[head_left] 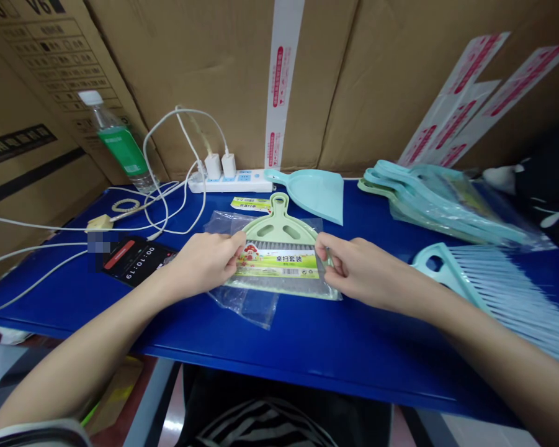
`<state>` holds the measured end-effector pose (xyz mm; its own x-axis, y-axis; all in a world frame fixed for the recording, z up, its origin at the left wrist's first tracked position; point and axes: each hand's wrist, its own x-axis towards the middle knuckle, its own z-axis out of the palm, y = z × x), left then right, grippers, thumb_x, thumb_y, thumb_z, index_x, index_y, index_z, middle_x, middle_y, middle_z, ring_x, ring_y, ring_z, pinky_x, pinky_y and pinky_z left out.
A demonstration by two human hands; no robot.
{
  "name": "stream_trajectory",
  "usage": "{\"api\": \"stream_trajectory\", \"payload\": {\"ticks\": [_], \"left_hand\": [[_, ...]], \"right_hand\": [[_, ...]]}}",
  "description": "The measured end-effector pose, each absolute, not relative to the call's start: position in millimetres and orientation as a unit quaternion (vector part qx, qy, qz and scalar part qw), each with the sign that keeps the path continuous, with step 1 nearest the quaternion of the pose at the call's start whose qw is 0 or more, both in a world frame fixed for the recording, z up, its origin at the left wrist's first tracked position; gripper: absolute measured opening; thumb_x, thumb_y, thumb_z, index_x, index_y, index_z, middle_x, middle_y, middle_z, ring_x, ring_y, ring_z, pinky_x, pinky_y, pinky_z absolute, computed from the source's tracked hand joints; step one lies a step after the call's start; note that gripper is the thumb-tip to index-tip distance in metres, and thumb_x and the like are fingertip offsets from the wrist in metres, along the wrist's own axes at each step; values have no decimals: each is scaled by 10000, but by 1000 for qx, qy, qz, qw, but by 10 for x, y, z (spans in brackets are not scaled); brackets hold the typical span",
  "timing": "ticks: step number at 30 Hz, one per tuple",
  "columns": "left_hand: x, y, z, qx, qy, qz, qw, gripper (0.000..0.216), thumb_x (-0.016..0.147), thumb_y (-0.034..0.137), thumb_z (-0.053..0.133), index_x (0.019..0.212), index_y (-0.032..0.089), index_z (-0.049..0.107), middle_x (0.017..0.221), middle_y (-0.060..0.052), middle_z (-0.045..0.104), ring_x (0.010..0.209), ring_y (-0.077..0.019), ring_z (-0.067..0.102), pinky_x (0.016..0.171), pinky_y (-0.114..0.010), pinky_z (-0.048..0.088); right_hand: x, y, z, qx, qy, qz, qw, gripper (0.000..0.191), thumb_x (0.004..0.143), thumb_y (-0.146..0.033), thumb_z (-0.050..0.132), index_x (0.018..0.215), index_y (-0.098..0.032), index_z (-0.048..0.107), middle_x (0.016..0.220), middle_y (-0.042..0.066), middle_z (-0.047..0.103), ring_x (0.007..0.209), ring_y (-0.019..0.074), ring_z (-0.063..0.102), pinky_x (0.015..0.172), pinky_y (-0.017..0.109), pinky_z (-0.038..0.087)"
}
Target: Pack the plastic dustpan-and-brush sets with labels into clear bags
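Note:
In front of me on the blue table lies a light green dustpan and brush set [279, 231], its handle pointing away. A clear plastic bag [246, 304] lies around and under it, and a yellow-green printed label [288, 264] crosses its middle. My left hand [214, 264] pinches the set's left edge, fingers closed. At the right edge my right hand [348, 267] has its fingers curled closed on the plastic-wrapped side. Whether they grip the bag alone or the dustpan too is hidden.
A loose blue dustpan [319, 189] lies behind the set, near a power strip [242, 181] with white cables. Bagged sets [447, 198] are piled back right; a blue brush [493, 292] lies nearer. At left are a phone [137, 261] and a bottle [121, 146].

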<state>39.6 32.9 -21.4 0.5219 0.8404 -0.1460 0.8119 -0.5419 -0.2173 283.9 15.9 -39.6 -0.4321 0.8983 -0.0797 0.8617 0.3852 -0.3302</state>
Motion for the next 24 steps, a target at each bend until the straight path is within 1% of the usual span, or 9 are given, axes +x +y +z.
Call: {"api": "stream_trajectory", "payload": {"ticks": [4,9,15,19,24], "left_hand": [[402,328,-201,-871,-471,130,56,114,861,153,416,894,176,523,698,-20,651,576,-161,582,505,-275,259],[417,316,-174,-868,-473,146,46,126,867,150,411,932,156,519,731,-43,671,610,-189,614,514,-285,278],[428,293,-200,-865,-471,154,85,209,909,184,350,1020,118,514,720,-75,689,610,-229,646,498,-314,274],[441,286,-208,-859,-477,161,89,231,911,203,353,1056,120,513,747,-80,702,644,-237,669,514,-308,327],[447,276,-200,-854,-486,166,88,260,924,198,318,1078,115,512,762,-83,711,664,-241,681,534,-310,366]], "right_hand": [[2836,139,-370,-533,-828,172,36,196,754,-87,427,750,-257,329,481,-83,474,451,132,469,494,271,301],[2850,128,-357,-532,-830,157,47,185,743,-119,432,704,-258,315,491,-64,506,442,129,454,468,265,283],[2813,124,-326,-552,-826,114,32,176,735,-147,438,661,-253,318,531,-28,558,455,132,466,449,261,259],[2770,106,-302,-573,-814,98,-7,150,786,-164,412,688,-249,336,541,-25,563,468,138,478,460,262,251],[2743,100,-313,-592,-803,66,-29,141,884,-240,388,745,-239,409,558,-12,569,500,158,514,471,267,232]]}}
